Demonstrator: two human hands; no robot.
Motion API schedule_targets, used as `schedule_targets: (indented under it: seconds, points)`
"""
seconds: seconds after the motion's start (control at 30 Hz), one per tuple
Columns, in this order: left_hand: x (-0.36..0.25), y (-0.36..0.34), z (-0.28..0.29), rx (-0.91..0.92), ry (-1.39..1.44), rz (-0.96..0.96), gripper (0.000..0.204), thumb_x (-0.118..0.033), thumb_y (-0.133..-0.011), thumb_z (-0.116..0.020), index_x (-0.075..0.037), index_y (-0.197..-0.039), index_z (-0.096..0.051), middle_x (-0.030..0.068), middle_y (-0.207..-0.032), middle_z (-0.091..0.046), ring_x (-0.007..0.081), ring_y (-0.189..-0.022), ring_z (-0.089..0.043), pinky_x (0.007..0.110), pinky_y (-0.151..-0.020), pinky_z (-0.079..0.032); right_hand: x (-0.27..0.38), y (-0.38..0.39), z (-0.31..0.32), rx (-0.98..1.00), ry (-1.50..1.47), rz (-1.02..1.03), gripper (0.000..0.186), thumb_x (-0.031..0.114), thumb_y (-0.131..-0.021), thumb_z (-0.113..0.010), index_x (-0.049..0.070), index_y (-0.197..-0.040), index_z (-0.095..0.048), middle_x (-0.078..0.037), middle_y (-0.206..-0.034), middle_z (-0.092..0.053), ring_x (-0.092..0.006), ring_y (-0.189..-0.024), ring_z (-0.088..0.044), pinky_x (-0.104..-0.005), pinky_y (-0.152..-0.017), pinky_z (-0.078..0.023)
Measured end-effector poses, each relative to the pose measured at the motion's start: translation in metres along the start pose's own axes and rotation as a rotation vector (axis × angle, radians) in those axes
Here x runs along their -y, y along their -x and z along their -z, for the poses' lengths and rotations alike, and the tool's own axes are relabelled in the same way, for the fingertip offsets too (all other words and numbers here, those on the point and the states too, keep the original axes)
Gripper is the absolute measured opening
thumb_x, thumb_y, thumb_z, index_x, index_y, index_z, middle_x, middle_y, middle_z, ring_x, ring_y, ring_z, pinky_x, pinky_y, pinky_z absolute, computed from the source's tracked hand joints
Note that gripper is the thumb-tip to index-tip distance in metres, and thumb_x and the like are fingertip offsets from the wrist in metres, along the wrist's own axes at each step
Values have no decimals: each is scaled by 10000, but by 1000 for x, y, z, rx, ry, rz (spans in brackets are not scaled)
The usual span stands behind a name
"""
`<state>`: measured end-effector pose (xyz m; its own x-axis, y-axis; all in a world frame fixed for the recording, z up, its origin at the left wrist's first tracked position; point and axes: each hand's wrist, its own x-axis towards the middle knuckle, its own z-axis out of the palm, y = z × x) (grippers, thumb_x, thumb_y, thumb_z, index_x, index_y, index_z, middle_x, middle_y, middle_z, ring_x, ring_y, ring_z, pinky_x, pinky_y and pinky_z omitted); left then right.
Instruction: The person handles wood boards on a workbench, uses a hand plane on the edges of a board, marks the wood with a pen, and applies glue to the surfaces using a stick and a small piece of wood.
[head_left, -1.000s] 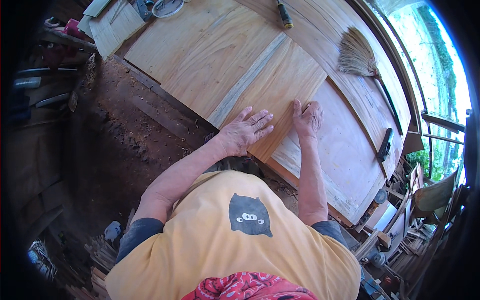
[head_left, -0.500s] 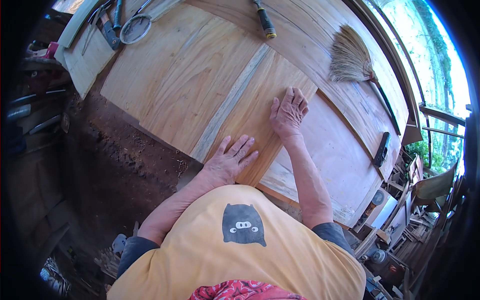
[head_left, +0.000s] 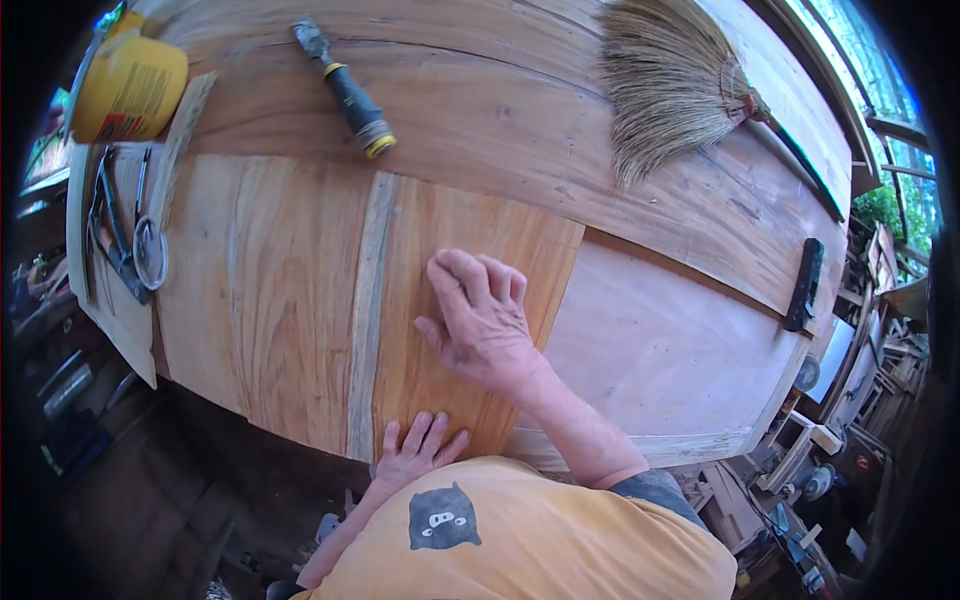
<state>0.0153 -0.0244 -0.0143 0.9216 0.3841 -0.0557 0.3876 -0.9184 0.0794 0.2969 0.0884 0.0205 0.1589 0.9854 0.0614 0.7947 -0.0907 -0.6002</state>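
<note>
I'm seeing the board on the table; left hand spread at its near edge; right hand half-curled over it, can't tell if holding anything. Broom, hand tool and yellow tub sit beyond.

Smooth wooden board, rough straw broom
</note>
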Motion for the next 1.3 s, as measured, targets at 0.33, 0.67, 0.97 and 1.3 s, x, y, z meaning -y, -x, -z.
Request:
schedule_targets:
  seconds: [0.33,0.67,0.97,1.3]
  points:
    - [4,-1,-5,-69,-120,-45,665,-541,-1055,-406,-268,-1645,-268,182,-1658,-317,397,-1546,-289,650,-1228,-161,-13,-2,8,93,-180,-2,594,300,-824,-794,91,-1343,-596,-31,-1351,-513,-242,-1222,-461,-432,-1011,-337]
    - [2,-2,-5,-50,-88,-9,743,-584,-1032,-476,-299,-1663,-209,137,-1674,-270,362,-1566,-233,640,-1237,-146,-14,-3,6,124,-219,1,587,310,-803,-791,113,-1321,-598,-12,-1326,-518,-216,-1208,-463,-412,-1008,-322]
    - [6,-6,-2,-85,-127,-43,679,-540,-1056,-435,-261,-1650,-260,183,-1654,-320,408,-1536,-300,659,-1227,-172,-16,-4,8,117,-247,3,590,302,-786,-801,120,-1314,-610,-2,-1315,-533,-215,-1190,-476,-417,-990,-328]
    - [6,-8,6,-36,-89,-34,690,-527,-1032,-489,-239,-1628,-294,171,-1630,-341,398,-1551,-261,661,-1236,-159,-13,-6,9,133,-180,6,575,308,-781,-807,113,-1295,-637,0,-1315,-547,-226,-1183,-477,-422,-988,-320]
